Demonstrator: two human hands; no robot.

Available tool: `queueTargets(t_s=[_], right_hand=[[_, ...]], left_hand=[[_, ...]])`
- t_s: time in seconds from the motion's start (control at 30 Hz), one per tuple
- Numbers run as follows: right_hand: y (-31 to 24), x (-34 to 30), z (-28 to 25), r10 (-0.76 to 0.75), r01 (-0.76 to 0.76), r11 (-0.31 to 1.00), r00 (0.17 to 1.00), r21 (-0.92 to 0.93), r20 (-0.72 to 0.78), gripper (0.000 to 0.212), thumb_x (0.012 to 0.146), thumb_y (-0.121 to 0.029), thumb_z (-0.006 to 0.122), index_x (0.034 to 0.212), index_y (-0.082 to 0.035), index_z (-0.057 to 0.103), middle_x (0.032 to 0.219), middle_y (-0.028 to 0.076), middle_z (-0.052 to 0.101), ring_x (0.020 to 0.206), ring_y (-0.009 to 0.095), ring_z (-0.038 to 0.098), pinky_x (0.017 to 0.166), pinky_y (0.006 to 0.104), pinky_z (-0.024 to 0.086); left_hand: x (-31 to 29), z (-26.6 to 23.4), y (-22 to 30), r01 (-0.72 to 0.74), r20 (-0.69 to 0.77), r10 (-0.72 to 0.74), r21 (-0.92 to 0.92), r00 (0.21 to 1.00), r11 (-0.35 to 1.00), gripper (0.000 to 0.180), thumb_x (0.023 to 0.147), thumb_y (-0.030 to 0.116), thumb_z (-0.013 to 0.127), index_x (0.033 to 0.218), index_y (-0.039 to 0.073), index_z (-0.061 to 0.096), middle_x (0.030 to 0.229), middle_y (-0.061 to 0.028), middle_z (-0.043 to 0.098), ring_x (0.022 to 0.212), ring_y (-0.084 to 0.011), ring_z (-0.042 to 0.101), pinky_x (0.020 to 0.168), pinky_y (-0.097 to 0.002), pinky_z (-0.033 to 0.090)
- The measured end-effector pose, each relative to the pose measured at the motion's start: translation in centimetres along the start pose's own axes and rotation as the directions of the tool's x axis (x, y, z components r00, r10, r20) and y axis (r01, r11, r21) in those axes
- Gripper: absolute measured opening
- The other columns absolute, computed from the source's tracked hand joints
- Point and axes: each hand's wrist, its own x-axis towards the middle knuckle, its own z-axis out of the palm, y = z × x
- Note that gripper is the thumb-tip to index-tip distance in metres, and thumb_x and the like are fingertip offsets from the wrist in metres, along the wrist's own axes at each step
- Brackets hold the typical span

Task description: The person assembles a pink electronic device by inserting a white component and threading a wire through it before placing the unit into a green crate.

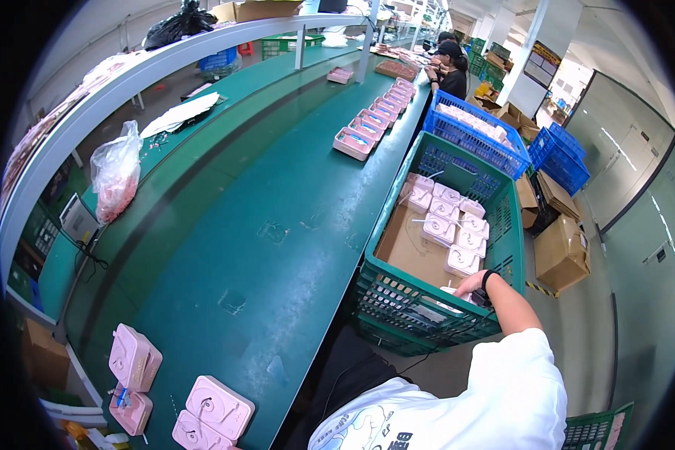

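Pink case (pixel 463 261) near right hand (pixel 470 284), face-up, long axis unclear.

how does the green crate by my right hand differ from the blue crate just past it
Contents: the green crate holds pale pink boxes on brown cardboard, part of it bare; the blue crate is heaped with pale pieces, too small to make out.
Use: your right hand reaches into the green crate; no hand is in the blue crate.
Shared: both are open-topped with perforated walls.
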Motion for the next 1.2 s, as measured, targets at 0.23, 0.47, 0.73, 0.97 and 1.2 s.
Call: queueTargets(t_s=[0.23,0.47,0.73,0.97,1.2], right_hand=[[0.9,1.2,-0.4,-0.144,0.148,0.988,0.986,-0.043,0.078,0.061,0.101,-0.032,0.09,0.151,-0.003,0.071,0.126,0.012,0.087,0.096,0.022,0.085,0.081,0.0412,0.071],[-1.3,-1.6,-0.6,-0.286,0.285,0.956,0.958,0.066,0.022,0.061,0.102,-0.028,0.09,0.152,-0.001,0.07,0.127,0.011,0.086,0.103,0.022,0.085,0.09,0.0407,0.07],[2.2,-8.4,-3.4,-0.759,0.86,0.418,0.507,0.292,-0.408,0.054,0.104,-0.026,0.085,0.149,0.001,0.072,0.128,0.012,0.086,0.109,0.022,0.084,0.1,0.0416,0.069],[-6.8,-13.8,8.1,-0.889,0.803,-0.288,-0.022,0.521,-0.458,0.052,0.107,-0.028,0.071,0.149,0.004,0.071,0.133,0.016,0.084,0.114,0.031,0.085,0.1,0.0481,0.071],[-21.6,-15.5,29.4,-0.96,0.52,0.276,0.1,0.808,0.263,0.058,0.11,-0.032,0.069,0.155,0.004,0.067,0.135,0.018,0.083,0.116,0.033,0.085,0.104,0.052,0.07]], left_hand=[[-0.1,0.2,-0.6,-0.009,0.049,0.009,0.006,0.999,1.0,0.075,0.12,0.055,0.064,0.167,-0.003,0.056,0.163,-0.0306,0.059,0.147,-0.0537,0.063,0.121,-0.0625,0.055],[-0.1,0.2,-0.1,0.007,0.05,-0.008,0.018,0.999,1.0,0.075,0.121,0.055,0.063,0.168,-0.003,0.056,0.163,-0.0304,0.06,0.147,-0.0536,0.063,0.122,-0.0622,0.054],[0.0,0.0,-0.3,0.015,0.024,-0.015,-0.023,1.0,1.0,0.076,0.121,0.058,0.061,0.167,-0.002,0.057,0.163,-0.03,0.06,0.147,-0.0534,0.063,0.121,-0.0623,0.054],[-0.5,-0.7,-1.0,0.042,0.032,-0.043,0.046,0.999,0.998,0.078,0.12,0.06,0.062,0.168,-0.001,0.056,0.164,-0.0297,0.06,0.148,-0.0534,0.063,0.121,-0.0635,0.054],[-1.2,1.6,-1.2,0.146,0.196,-0.123,-0.108,0.973,0.983,0.077,0.109,0.028,0.072,0.174,-0.003,0.047,0.177,-0.0336,0.048,0.163,-0.0554,0.046,0.135,-0.0613,0.037]])
